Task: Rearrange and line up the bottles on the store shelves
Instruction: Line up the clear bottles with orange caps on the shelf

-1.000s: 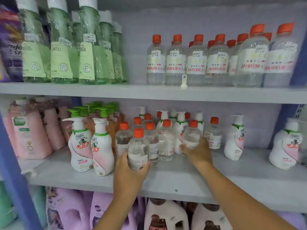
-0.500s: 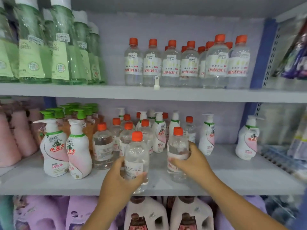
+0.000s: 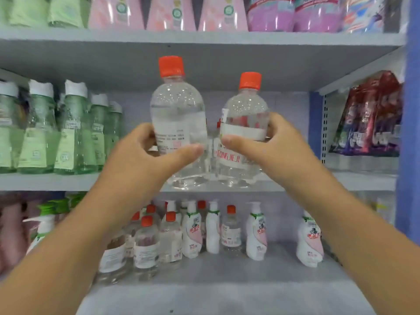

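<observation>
Both forearms reach up to the middle shelf (image 3: 352, 181). The left hand (image 3: 145, 153) grips one clear orange-capped bottle (image 3: 178, 114), the right hand (image 3: 270, 144) another (image 3: 246, 110) (thumbs across the labels), both upright just above that shelf's front edge.

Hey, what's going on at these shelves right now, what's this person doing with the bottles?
A person is restocking store shelves. The left hand grips one clear orange-capped bottle, and the right hand grips another. Both bottles are upright at the middle shelf, side by side, beside the green bottles. More small bottles and white pump bottles stand on the shelf below.
</observation>
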Demonstrator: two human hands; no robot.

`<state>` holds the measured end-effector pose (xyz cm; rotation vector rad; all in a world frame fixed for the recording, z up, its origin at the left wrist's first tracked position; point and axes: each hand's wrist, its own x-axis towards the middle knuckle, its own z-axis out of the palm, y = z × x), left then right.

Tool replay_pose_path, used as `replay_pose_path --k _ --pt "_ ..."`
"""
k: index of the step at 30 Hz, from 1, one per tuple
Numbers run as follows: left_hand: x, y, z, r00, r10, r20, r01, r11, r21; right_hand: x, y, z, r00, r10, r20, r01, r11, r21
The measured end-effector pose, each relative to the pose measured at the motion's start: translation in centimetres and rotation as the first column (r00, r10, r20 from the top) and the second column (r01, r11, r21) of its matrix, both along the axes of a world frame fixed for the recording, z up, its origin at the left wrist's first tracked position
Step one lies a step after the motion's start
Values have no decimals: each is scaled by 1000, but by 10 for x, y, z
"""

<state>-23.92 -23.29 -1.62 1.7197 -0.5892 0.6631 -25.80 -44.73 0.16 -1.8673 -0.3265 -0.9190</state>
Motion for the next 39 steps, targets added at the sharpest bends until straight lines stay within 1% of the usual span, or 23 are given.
replay_pose_path --k 3,4,8,12,14,16,18,21,24,27,30,33,36,39 --pt "44 -10 28 1000 22 -17 -22 999 26 38 -7 19 998 -63 -25 63 998 -7" --pt "60 -14 35 999 17 -45 -16 1000 26 51 -9 21 994 -97 -41 97 995 -15" --pt "115 -27 54 987 33 -158 -12 991 133 98 -12 14 964 -229 -137 218 972 -88" --pt "147 -37 56 962 -28 -272 99 963 251 127 -4 9 934 -309 -182 286 948 -141" --pt "163 -38 50 945 -23 -326 125 946 298 138 -2 8 905 -381 -190 348 919 -184" --pt "178 -36 43 944 -2 -329 118 936 332 147 -2 9 857 -488 -168 436 858 -271" --pt "190 -35 39 940 19 -340 116 920 374 151 -1 11 809 -577 -114 510 785 -353" --pt "201 -34 44 927 32 -373 154 875 459 155 4 17 783 -617 -82 527 728 -439" --pt "199 -33 58 921 63 -384 168 826 538 152 5 31 785 -619 -30 527 692 -493" --pt "199 -32 62 927 -27 -374 209 865 456 154 -1 47 767 -641 -11 520 632 -576" --pt "205 -34 61 925 -76 -373 241 876 418 160 -3 55 738 -675 -6 502 553 -665" --pt "208 -41 64 927 -63 -369 225 881 416 172 -8 57 714 -699 41 512 482 -711" --pt "213 -47 72 916 -40 -399 231 866 444 176 -11 60 714 -696 74 525 463 -714" --pt "224 -49 69 922 -41 -386 216 880 422 176 -16 65 694 -701 163 555 378 -741"
